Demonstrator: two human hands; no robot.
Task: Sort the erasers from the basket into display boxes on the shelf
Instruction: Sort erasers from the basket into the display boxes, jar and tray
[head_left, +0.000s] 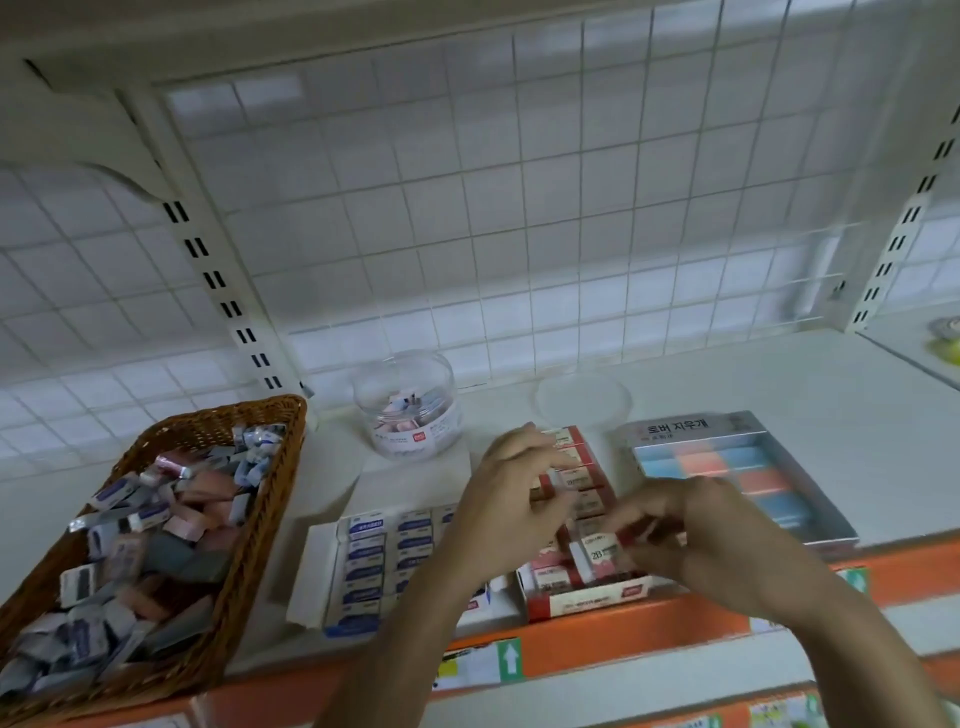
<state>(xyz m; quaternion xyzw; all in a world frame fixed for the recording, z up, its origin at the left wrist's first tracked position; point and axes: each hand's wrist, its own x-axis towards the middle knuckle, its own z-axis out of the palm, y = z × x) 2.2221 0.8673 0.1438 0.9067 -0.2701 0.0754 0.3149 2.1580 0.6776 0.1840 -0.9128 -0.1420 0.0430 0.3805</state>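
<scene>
The 2B eraser (602, 555) lies tilted over the near end of the red box (587, 603), pinched at its right end by the right grip (691, 535). It looks about to be seated in its row, which calls for levelling it and pressing it down. The left grip (506, 501) hovers over the box, half curled; I cannot tell whether it holds anything.

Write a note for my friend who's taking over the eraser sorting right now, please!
Left hand: over the red display box; too blurred to tell if it holds anything.
Right hand: pinches a 2B eraser just above that box.
Done: the red box looks nearly full; blue-sleeved erasers fill the white box; the silver box holds pastel ones.
Left: seat the 2B eraser, then sort the many mixed erasers in the wicker basket.
</scene>
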